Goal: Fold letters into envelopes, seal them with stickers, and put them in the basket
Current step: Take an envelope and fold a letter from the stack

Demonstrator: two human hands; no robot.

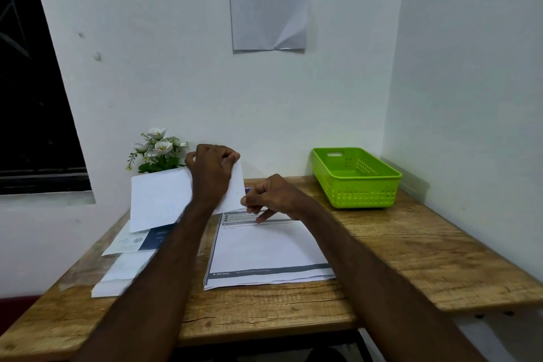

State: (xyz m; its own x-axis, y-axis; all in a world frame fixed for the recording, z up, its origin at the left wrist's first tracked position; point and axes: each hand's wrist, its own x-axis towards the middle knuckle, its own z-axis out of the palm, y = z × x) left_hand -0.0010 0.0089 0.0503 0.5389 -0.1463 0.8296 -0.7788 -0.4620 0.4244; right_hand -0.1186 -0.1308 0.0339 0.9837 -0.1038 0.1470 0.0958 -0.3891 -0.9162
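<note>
My left hand (212, 173) grips a white folded sheet or envelope (160, 200), lifted off the table and tilted toward me. My right hand (271, 198) pinches the lower right corner of that same paper, just above a stack of printed letters (264, 253) lying flat mid-table. What the right fingertips hold beyond the corner is too small to tell. A lime green plastic basket (357, 178) stands at the back right of the table, with nothing visible inside.
A pile of white envelopes and a dark blue printed card (129, 261) lies at the left of the wooden table (411, 258). White artificial flowers (157, 150) stand at the back left by the wall. A printed notice (269, 0) hangs on the wall.
</note>
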